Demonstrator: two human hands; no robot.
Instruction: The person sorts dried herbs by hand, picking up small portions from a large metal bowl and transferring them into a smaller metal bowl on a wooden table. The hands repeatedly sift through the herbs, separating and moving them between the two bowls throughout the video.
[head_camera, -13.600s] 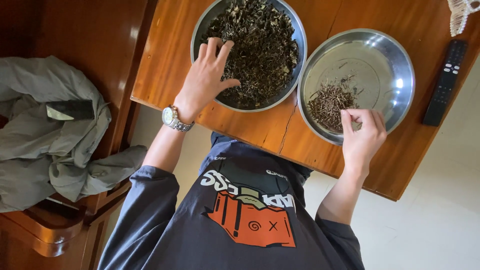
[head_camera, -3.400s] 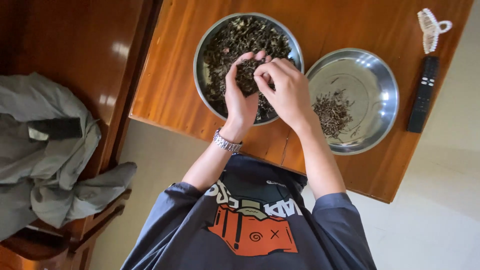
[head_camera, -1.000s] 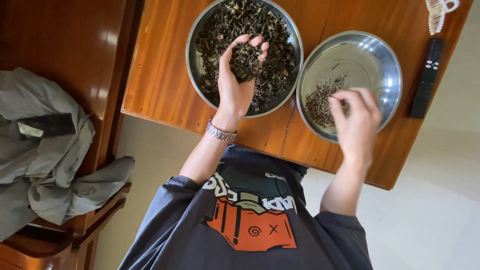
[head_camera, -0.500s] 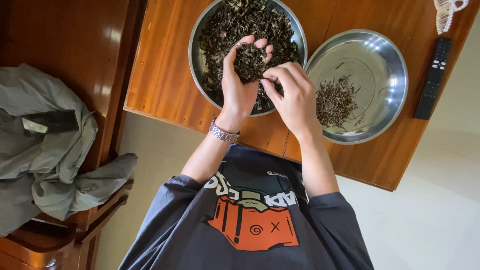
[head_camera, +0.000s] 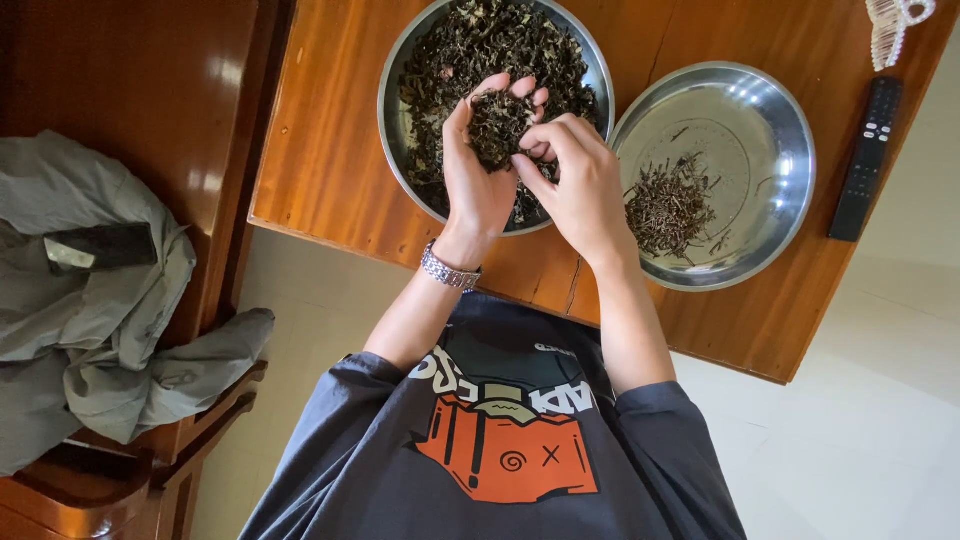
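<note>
- While cupped over the big steel bowl (head_camera: 400, 140), the left hand (head_camera: 480, 170) grasps dried leaves (head_camera: 497, 125); the right hand (head_camera: 580, 185) pinches at them.
- Beside it, the smaller bowl (head_camera: 775, 120) holds stems (head_camera: 668, 205), near the surface (head_camera: 330, 150) edge.

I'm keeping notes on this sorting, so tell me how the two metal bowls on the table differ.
The left bowl is heaped with dark dried leaves; the right bowl holds only a small pile of thin twigs, with much bare metal showing. Both hands work above the left bowl, the left hand cupping leaves, the right hand picking at them; none is over the right bowl. Both are round, shiny steel.
</note>
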